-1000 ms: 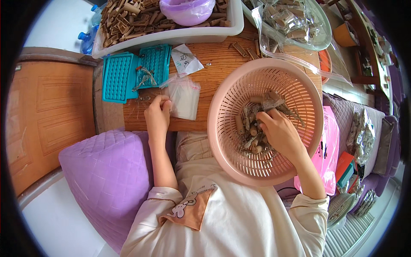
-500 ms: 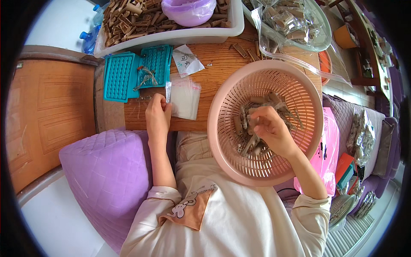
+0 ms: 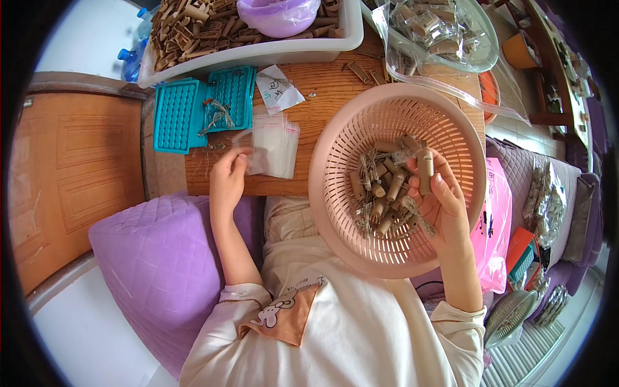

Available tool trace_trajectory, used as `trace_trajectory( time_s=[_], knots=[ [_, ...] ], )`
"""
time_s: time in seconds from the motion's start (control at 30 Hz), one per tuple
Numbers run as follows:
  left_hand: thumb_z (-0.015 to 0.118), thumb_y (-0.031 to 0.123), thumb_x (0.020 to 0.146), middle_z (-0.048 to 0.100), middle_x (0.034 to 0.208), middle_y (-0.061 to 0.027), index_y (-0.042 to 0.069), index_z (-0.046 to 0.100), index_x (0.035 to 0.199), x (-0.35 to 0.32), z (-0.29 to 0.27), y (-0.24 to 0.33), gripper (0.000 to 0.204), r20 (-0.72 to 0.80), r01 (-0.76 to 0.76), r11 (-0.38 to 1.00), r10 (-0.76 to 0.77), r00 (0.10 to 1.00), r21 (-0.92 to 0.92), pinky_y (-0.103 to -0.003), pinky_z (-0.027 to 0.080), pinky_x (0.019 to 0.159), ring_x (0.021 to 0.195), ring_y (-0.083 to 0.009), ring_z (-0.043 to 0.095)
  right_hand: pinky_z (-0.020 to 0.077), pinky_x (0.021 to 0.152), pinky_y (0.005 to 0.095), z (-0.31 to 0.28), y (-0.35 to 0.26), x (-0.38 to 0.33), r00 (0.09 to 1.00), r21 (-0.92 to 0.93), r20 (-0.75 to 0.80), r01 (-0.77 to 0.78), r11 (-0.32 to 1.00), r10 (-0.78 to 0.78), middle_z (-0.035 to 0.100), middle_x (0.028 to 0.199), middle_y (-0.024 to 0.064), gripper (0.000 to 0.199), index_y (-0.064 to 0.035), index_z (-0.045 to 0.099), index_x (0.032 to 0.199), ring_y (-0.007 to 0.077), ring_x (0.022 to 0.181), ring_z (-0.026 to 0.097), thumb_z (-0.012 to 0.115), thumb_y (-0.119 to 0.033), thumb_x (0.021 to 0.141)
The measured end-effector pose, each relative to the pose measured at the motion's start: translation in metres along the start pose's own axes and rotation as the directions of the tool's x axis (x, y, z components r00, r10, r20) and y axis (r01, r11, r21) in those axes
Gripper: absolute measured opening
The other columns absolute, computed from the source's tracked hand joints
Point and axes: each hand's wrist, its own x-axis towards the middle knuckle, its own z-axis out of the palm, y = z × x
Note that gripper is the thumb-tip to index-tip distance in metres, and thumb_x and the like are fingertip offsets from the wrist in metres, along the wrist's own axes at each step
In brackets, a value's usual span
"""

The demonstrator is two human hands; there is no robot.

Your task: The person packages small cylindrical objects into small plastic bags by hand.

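Note:
My right hand [image 3: 445, 201] is above the pink slotted basket [image 3: 335, 138], its fingers closed round a small brown cylinder [image 3: 425, 169]. Wires and clear wrap trail beneath that hand. More brown cylinders [image 3: 396, 186] with thin wires lie heaped on the basket's bottom. On the left, my left hand [image 3: 229, 173] pinches the edge of a clear plastic bag [image 3: 258, 160]. This bag partly overlaps a fanned stack of flat clear bags [image 3: 282, 151] on the wooden table [image 3: 308, 84].
Teal dimpled trays [image 3: 180, 116] lie behind my left hand, with a wire bundle [image 3: 221, 115] on one. A paper slip [image 3: 278, 90] is beside them. At the back stand a white bin [image 3: 258, 55] of brown pieces, holding a purple bowl [image 3: 284, 19], and a tub [image 3: 487, 55] of bagged pieces.
My right hand has risen from the heap and turned, bringing up a brown cylinder. My left hand has shifted slightly left and down, and the bag at its fingers has moved off upright.

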Motion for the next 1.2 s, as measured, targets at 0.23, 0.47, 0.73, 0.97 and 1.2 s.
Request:
trace_trajectory(
  time_s=[0.23,0.47,0.73,0.97,1.2],
  knots=[
    [0.063,0.031,0.078,0.059,0.065,-0.0052,-0.003,0.053,0.104,-0.048,0.015,0.060,0.043,0.338,0.026,0.668,0.342,0.877,-0.744,-0.023,0.047,0.056,0.061,-0.0128,0.059,0.0499,0.074,0.0323,0.022,0.009,0.000,0.998,0.294,0.067,-0.005,0.956,-0.015,0.048,0.109,0.0095,0.046,-0.0080,0.032,0.129,0.0136,0.088,0.052,0.049,-0.014,0.087],
    [0.058,0.009,0.083,0.062,0.091,-0.0091,-0.001,0.048,0.099,-0.083,0.072,0.126,0.021,0.300,-0.168,0.786,0.412,0.860,-0.595,-0.025,0.049,0.071,0.081,-0.0140,0.062,0.0472,0.080,0.0312,0.040,0.021,-0.005,0.989,0.155,0.138,0.039,0.987,-0.060,0.046,0.113,0.0097,0.051,-0.0076,0.026,0.135,0.0134,0.087,0.049,0.046,-0.016,0.089],
    [0.060,0.013,0.082,0.061,0.081,-0.0082,0.000,0.049,0.090,-0.079,0.066,0.130,0.018,0.341,-0.220,0.828,0.434,0.834,-0.516,-0.026,0.049,0.067,0.075,-0.0142,0.062,0.0426,0.081,0.0253,0.032,0.030,-0.007,0.991,-0.159,0.040,0.134,0.978,-0.129,0.050,0.114,0.0101,0.046,-0.0057,0.029,0.135,0.0120,0.096,0.050,0.040,-0.008,0.090],
    [0.060,0.012,0.082,0.061,0.074,-0.0079,0.001,0.053,0.090,-0.071,0.062,0.130,0.016,0.199,-0.268,0.830,0.405,0.893,-0.489,-0.023,0.047,0.061,0.066,-0.0109,0.060,0.0425,0.058,0.0192,0.037,0.016,-0.016,0.986,-0.629,0.165,0.111,0.769,-0.007,0.053,0.110,0.0090,0.044,-0.0002,0.034,0.129,0.0043,0.068,0.046,0.042,0.003,0.086],
    [0.063,0.009,0.079,0.065,0.074,-0.0065,0.002,0.055,0.101,-0.062,0.061,0.130,0.024,0.177,-0.129,0.830,0.263,0.948,-0.542,-0.021,0.046,0.059,0.066,-0.0052,0.057,0.0430,0.055,0.0182,0.024,0.009,-0.012,0.994,-0.446,-0.027,0.087,0.891,-0.110,0.056,0.085,0.0051,0.018,-0.0018,0.043,0.099,0.0057,0.064,0.051,0.053,-0.004,0.084]
  ],
)
